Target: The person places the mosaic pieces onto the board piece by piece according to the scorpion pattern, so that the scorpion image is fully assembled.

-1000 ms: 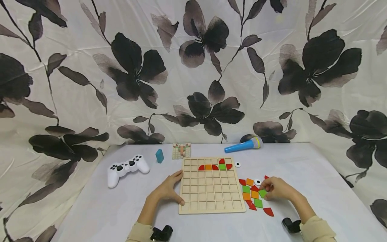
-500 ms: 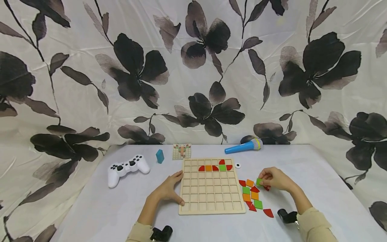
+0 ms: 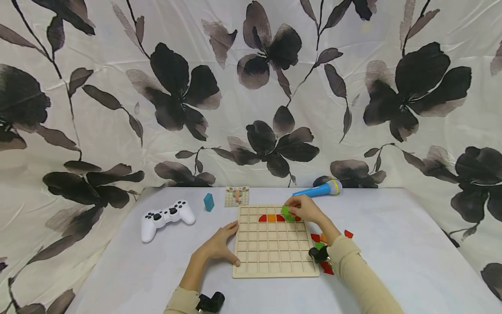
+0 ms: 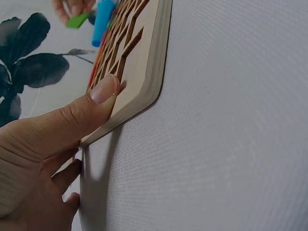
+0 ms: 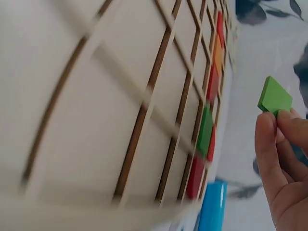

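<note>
"Surface and room?"

"One bench (image 3: pixel 117 279), white, finely textured; behind it, one pale cloth (image 3: pixel 227 104) (creased, printed with dark flowers)."

"Standing on the bench?"

"Left side: one white game controller (image 3: pixel 166 221), one teal block (image 3: pixel 209 202). Far edge: one patterned card (image 3: pixel 237 197), one blue microphone (image 3: pixel 320 189). Middle: one wooden grid board (image 3: pixel 272 245), red, orange and green set pieces (image 3: pixel 272 218) in a row towards its far side; loose pieces (image 3: pixel 327 267) lie off its right side, partly hidden by a beige sleeve (image 3: pixel 353 266)."

"And the hands?"

"Well apart from each other. The left hand (image 3: pixel 217 245) rests against the board's left edge, thumb on the near corner. The right hand (image 3: pixel 309 209) pinches one green tile (image 3: pixel 285 210) between thumb and finger, above the board's far right part, not touching it."
</note>
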